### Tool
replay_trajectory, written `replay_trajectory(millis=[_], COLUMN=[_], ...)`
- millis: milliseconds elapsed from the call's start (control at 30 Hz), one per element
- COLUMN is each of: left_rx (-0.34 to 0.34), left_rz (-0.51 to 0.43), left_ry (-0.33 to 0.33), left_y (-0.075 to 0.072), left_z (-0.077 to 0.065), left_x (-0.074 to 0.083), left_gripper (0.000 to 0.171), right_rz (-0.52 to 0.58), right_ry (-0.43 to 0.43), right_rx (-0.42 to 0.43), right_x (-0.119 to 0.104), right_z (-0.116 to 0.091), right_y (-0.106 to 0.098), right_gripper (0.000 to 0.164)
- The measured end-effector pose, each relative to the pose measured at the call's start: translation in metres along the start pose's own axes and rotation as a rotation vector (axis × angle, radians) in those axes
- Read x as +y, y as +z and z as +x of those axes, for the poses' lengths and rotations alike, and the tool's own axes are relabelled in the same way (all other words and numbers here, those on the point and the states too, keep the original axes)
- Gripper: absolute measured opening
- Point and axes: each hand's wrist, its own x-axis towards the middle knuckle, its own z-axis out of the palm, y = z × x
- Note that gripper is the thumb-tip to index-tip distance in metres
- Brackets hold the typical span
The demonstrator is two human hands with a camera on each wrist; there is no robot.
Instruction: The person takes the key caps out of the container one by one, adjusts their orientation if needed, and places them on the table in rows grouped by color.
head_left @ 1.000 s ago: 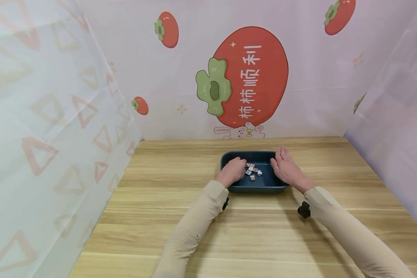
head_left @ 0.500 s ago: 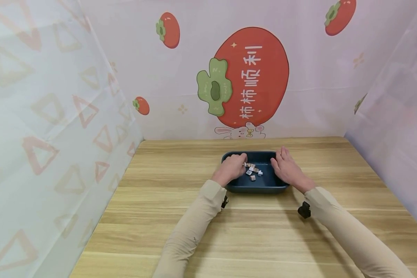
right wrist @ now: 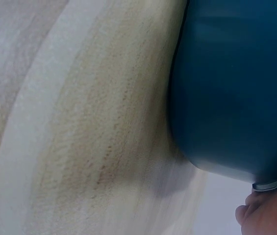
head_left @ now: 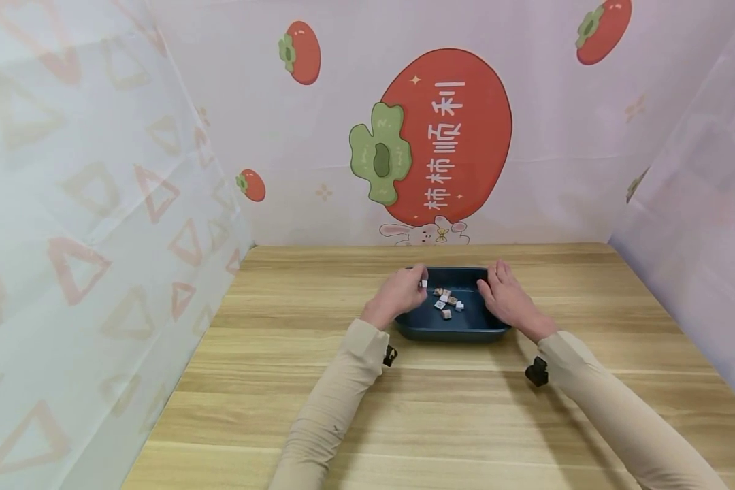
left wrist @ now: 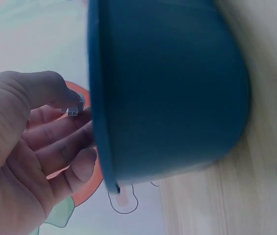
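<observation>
Pinched between thumb and fingers of the left hand (head_left: 397,294): a tiny, pale, square-edged block (head_left: 424,284), at the left part of a dark blue, rounded rectangular tray (head_left: 453,335). Opposing fingertip hidden; other fingers loosely bent. To the right, on the tray floor: small white-and-brown blocks (head_left: 439,305), loosely clustered, well apart from the right wall. At the tray's right rim: the right hand (head_left: 510,299), resting with fingers mostly straight and close together, thumb apart on the inner side; cannot tell how firmly pressed.

For good handling, probably best to keep the pinch light and square on flat faces, clear the left rim with the knuckles, and steady the right end without tipping. Small faces likely to slip if squeezed at a corner.

Underneath: a pale wood-grain table (head_left: 282,395). Beyond, at the far side: a white printed cloth backdrop (head_left: 545,197) with a big red persimmon (head_left: 480,129), lettered in white, turned sideways: 柿柿顺利. On the blocks, dark marks too small to read. No brand visible on the tray's near wall.
</observation>
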Motion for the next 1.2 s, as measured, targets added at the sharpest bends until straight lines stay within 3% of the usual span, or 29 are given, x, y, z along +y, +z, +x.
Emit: replay_trajectory(millis=[467,900,1200], left_rx=[0.054,0.059,0.134], left_rz=[-0.189,-0.232,-0.210], left_ry=[-0.020,-0.015,-0.016], left_y=[-0.014,-0.013,-0.011], left_z=[-0.013,-0.022,-0.028], left_x=[-0.018,-0.038,-0.061], left_gripper=[0.021,0.022,0.014], right_rz=[-0.002,0.004,-0.012], right_ry=[-0.001,0.005,-0.004], right_rx=[-0.001,0.005,0.028], right_x=[-0.002,-0.002,-0.002], right_z=[0.000,-0.002,0.000], right_y=[-0.004,-0.003,0.000], right_gripper=[0.071,0.071,0.067])
